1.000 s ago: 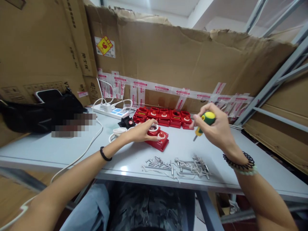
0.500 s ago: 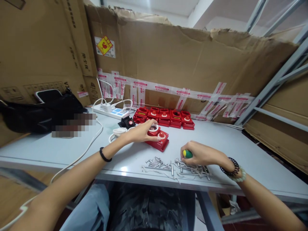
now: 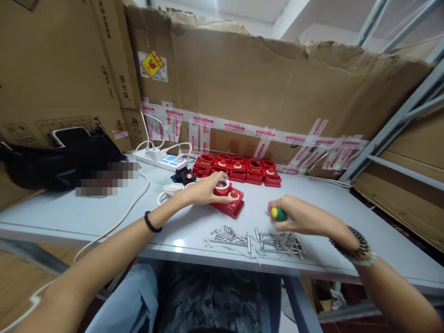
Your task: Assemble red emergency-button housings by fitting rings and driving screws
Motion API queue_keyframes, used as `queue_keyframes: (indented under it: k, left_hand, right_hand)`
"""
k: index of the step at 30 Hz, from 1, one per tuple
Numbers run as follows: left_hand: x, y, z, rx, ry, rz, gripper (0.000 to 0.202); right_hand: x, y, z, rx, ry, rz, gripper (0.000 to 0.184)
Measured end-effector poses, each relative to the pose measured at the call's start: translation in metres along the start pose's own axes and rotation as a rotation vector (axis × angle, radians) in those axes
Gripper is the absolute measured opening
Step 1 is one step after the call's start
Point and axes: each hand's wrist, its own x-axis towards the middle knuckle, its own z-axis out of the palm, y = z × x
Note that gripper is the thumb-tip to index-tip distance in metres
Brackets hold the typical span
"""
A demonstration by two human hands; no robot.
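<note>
Left hand [image 3: 207,190] clasps red unit [image 3: 227,209]; right hand [image 3: 294,214] grips screwdriver [image 3: 279,214] near loose screws [image 3: 228,234]. Step seems screw picking; next move calls for steady unit.

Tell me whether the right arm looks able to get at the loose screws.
Probably yes: the right grip is nearby and nothing covers the screws, though it holds a screwdriver.

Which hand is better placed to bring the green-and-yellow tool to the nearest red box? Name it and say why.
The right hand, most likely: it grips the tool, while the left hand is occupied holding the red box.
</note>
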Motion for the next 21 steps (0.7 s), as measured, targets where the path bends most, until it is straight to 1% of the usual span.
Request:
queue_keyframes:
  k: [3, 5, 6, 8, 10, 12, 14, 16, 18, 21]
  left_hand:
    - [0.000, 0.002, -0.001, -0.015, -0.005, -0.004, 0.068]
    - [-0.001, 0.003, -0.001, -0.024, -0.008, 0.001, 0.067]
    - [-0.001, 0.003, -0.001, -0.026, -0.008, 0.005, 0.066]
    - [-0.001, 0.004, -0.001, -0.022, -0.002, 0.009, 0.066]
    - [-0.001, 0.003, -0.001, -0.016, 0.003, 0.008, 0.066]
    - [0.000, 0.003, -0.001, -0.016, 0.003, 0.009, 0.067]
    - [0.000, 0.002, 0.000, -0.018, 0.000, 0.012, 0.068]
    - [0.001, 0.002, 0.000, -0.018, 0.003, 0.017, 0.068]
    - [0.001, 0.002, -0.001, -0.012, 0.010, 0.026, 0.067]
    - [0.000, 0.003, -0.001, 0.004, 0.008, 0.034, 0.065]
  right_hand:
    - [-0.009, 0.000, -0.028, 0.007, 0.149, 0.018, 0.009]
    - [-0.010, 0.002, -0.043, -0.013, 0.269, 0.002, 0.007]
    - [-0.008, 0.003, -0.047, -0.037, 0.337, -0.004, 0.007]
    - [0.002, 0.007, -0.048, -0.109, 0.423, 0.013, 0.007]
    - [0.017, 0.011, -0.041, -0.212, 0.395, 0.047, 0.006]
    - [0.033, 0.015, -0.029, -0.310, 0.352, 0.089, 0.003]
    - [0.048, 0.018, -0.017, -0.379, 0.327, 0.099, 0.003]
    - [0.056, 0.020, -0.009, -0.418, 0.321, 0.103, 0.004]
    - [0.058, 0.022, -0.005, -0.395, 0.305, 0.088, 0.004]
    - [0.054, 0.024, -0.007, -0.220, 0.297, 0.024, 0.005]
